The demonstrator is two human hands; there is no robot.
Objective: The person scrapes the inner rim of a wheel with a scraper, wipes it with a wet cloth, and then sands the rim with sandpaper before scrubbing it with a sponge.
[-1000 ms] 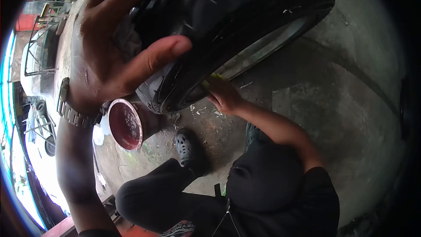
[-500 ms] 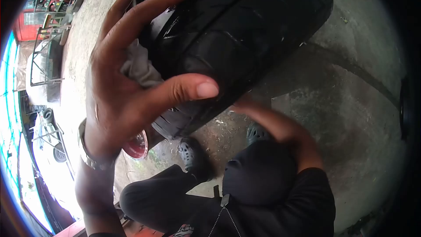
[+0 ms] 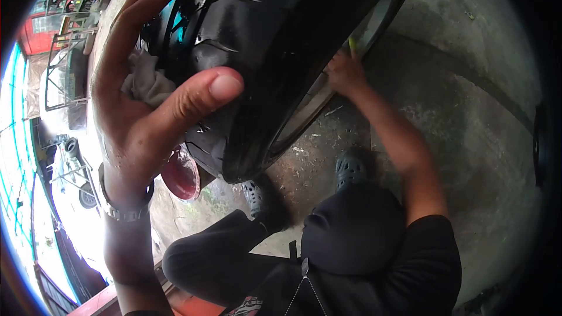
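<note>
Black, the tyre [image 3: 275,47] is tilted, apparently mid-work, completion unshown, a red bucket [image 3: 180,174] beside it; against its tread [image 3: 234,20], grey cloth [image 3: 148,81] is trapped by the wide-spread left hand [image 3: 132,126]; at its rim [image 3: 377,19], a yellow-green item [image 3: 353,45] (small, blurred) is gripped by the right hand [image 3: 346,75].

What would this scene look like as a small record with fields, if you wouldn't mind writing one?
left hand: spread, grey rag at its palm, beside the tyre
right hand: at the wheel rim, fingers at a yellow-green item, mostly hidden
wristwatch: metal-link, left wrist
container: reddish bucket, partly hidden by the tyre
footwear: perforated clogs
floor: stained concrete
</note>
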